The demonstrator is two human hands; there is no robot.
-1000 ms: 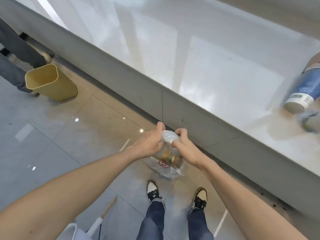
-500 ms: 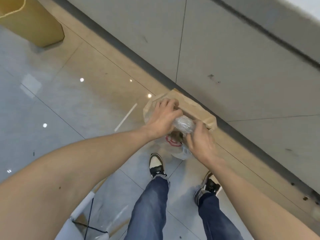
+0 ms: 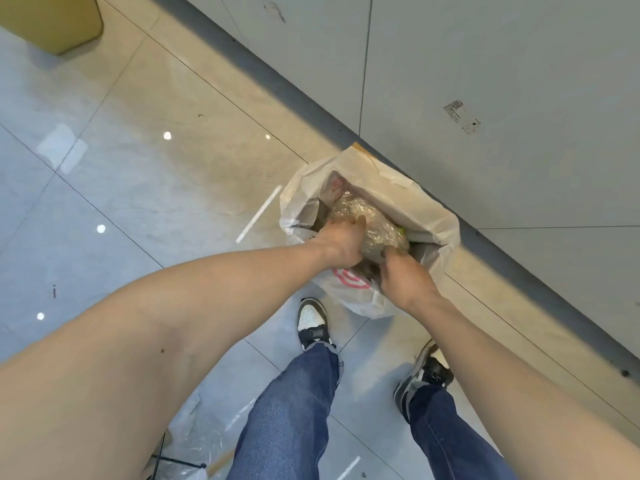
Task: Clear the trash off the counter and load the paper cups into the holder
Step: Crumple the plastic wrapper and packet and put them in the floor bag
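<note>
Nearest the camera, the person's jeans and two shoes (image 3: 313,323) are standing just short of the trash bag (image 3: 429,216), which is the landmark here; the bag, white plastic lining what looks like a brown paper sack, is sitting on the floor against the dark base strip of the grey counter front (image 3: 485,81); over its near rim the left hand (image 3: 341,242) is reaching in, fingers curled down over a crumpled clear plastic bundle (image 3: 374,223), while the right hand (image 3: 403,275) is closing on the same bundle from the near right side, thumb and fingers pinching its edge; both grips are partly hidden by the wrap, so how tightly they are closing I cannot tell; the bundle is resting inside the bag's mouth, above darker contents too shadowed to name, with a fleck of green showing at its right edge; a thinner bag with a red print (image 3: 351,280) is hanging over the near rim beneath the hands; the risk, as I judge it, is that pushing down is folding the loose liner inward or tipping the light sack, so trash is spilling onto the tiles; farther left of the bag, a yellow bin (image 3: 52,22) is standing well apart; no paper cups or holder are showing.
</note>
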